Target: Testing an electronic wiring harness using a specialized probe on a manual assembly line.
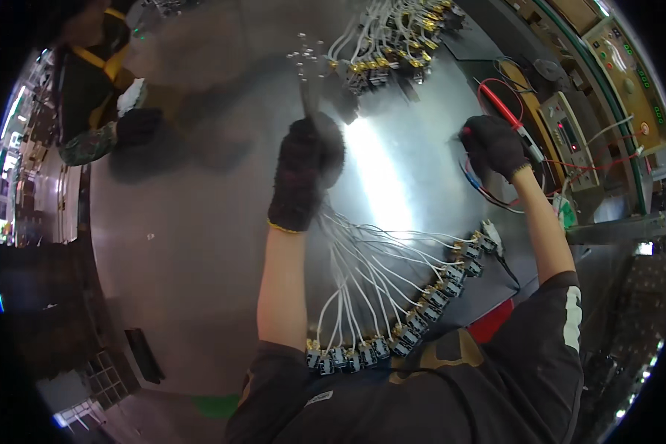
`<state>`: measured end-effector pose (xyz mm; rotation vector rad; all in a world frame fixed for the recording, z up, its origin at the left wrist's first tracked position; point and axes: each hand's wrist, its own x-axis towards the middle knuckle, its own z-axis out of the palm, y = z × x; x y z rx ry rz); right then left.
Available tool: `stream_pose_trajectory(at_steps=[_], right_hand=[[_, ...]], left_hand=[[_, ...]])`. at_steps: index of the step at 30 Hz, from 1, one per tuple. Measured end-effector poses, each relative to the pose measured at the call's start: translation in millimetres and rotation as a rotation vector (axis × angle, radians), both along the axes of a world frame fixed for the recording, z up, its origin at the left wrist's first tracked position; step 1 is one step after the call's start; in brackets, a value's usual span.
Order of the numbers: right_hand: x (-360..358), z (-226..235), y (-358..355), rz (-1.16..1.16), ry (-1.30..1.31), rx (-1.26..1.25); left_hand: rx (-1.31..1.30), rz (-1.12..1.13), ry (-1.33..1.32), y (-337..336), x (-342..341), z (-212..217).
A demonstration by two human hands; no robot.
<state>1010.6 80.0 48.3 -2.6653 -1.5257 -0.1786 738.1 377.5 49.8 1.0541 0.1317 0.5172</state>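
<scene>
My left hand (pixel 307 166), in a black knit glove, is closed round a bundle of white wires (pixel 340 248). Small bright metal ends (pixel 303 55) stick out beyond the fist, blurred. From the fist the wires fan toward me to a curved row of small black connector blocks (pixel 422 311) with brass-coloured parts, lying along the table's near edge. My right hand (pixel 496 148), gloved in black too, is curled near the right side, beside a red probe-like rod (pixel 499 103). A thin lead loops below this hand; what its fingers grip is hidden.
A second heap of wired connectors (pixel 399 44) lies at the far side of the metal table (pixel 185 259). Bench instruments (pixel 570 137) with lit displays and loose leads line the right. At the far left stands another person, with a dark-gloved hand (pixel 137 127) near a white item.
</scene>
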Motion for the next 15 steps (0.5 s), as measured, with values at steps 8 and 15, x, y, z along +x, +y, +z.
stream_pose_trajectory(at_steps=[8, 15], right_hand=[[-81.6, 104.4, 77.9, 0.031, 0.659, 1.044], [-190.3, 148.1, 126.3, 0.279, -0.04, 0.595]], left_hand=[[-0.025, -0.165, -0.138, 5.0, 0.8, -0.8], [0.013, 0.021, -0.032, -4.4, 1.8, 3.6]])
